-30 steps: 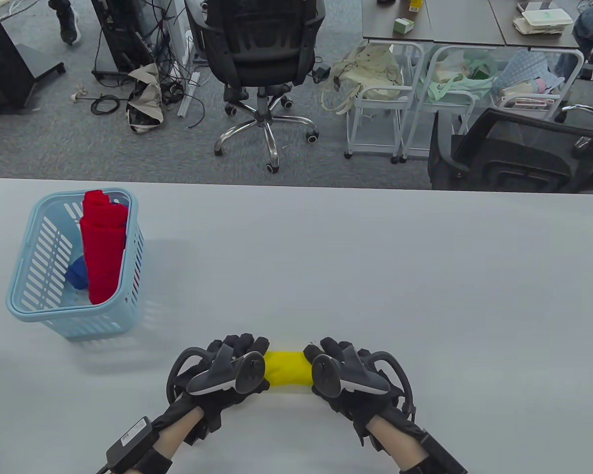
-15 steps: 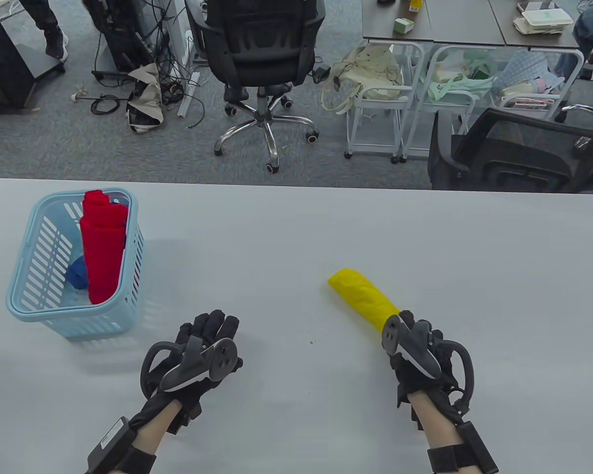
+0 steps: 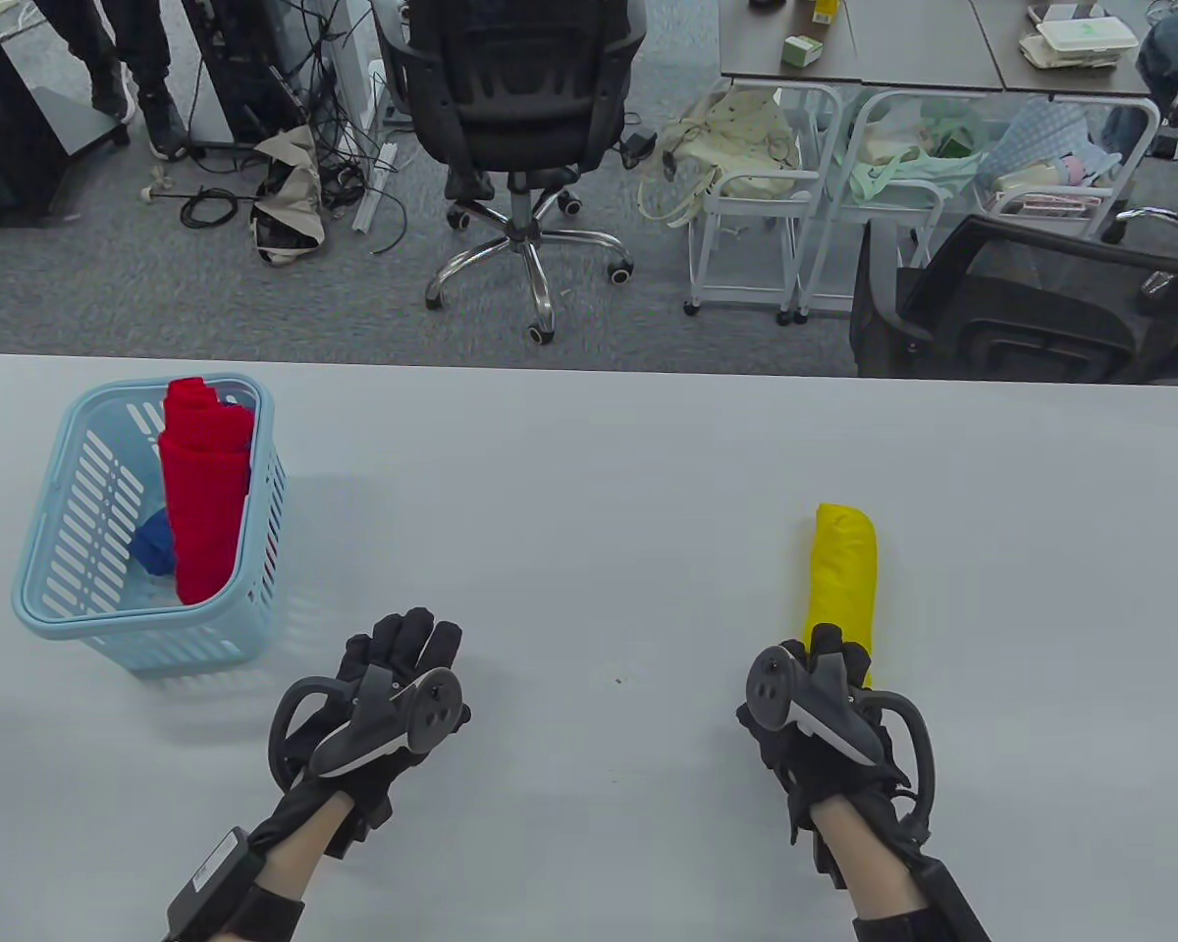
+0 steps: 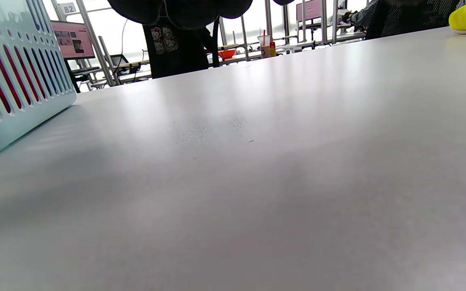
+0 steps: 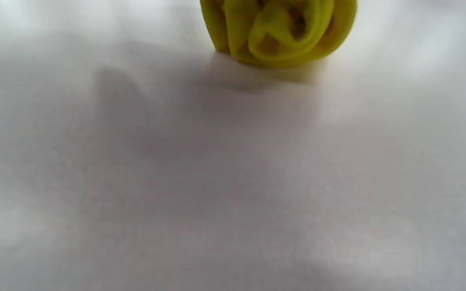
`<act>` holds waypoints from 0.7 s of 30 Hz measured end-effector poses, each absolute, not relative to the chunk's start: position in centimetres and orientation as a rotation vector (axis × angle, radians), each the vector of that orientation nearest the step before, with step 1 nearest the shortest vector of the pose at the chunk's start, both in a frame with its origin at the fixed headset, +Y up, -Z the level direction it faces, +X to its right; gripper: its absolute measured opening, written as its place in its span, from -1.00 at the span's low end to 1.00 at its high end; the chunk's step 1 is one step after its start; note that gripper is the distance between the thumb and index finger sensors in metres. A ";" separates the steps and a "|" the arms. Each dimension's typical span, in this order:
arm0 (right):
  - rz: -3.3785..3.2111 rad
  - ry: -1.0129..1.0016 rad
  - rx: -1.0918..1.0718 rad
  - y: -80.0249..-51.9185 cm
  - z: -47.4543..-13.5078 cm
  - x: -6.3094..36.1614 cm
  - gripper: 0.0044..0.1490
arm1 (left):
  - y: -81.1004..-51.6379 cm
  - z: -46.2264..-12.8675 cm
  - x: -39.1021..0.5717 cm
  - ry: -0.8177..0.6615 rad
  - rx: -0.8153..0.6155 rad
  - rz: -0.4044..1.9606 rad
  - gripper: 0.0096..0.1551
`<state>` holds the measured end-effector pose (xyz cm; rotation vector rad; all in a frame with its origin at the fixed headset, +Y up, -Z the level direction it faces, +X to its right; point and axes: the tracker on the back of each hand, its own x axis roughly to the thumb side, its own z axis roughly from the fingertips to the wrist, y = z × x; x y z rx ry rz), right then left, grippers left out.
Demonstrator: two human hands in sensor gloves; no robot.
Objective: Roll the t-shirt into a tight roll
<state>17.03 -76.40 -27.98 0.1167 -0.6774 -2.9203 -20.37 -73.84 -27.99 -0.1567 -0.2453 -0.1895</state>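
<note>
Grey table [image 3: 599,471] is bearing a yellow t-shirt roll [image 3: 842,574], well right of the blue basket [image 3: 54,599], its near end gripped by the right hand [image 3: 813,711], while the left hand [image 3: 383,697] is resting flat, fingers straight.

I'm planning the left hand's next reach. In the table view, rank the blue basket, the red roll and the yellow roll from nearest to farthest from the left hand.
From the left hand:
1. Blue basket, up-left; near rim closest.
2. Red roll, standing inside it.
3. Yellow roll, far right, at the right hand.
</note>
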 end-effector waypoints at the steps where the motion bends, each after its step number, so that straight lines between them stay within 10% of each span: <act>1: -2.882 -0.656 0.127 -76.7 -28.1 17.0 0.15 | -73.8 -28.0 -20.4 -0.246 -0.157 -0.190 -0.04; 21: -2.850 -0.854 0.406 -77.8 -36.3 25.0 -0.04 | -73.5 -28.3 -21.3 -0.211 -0.168 -0.150 -0.09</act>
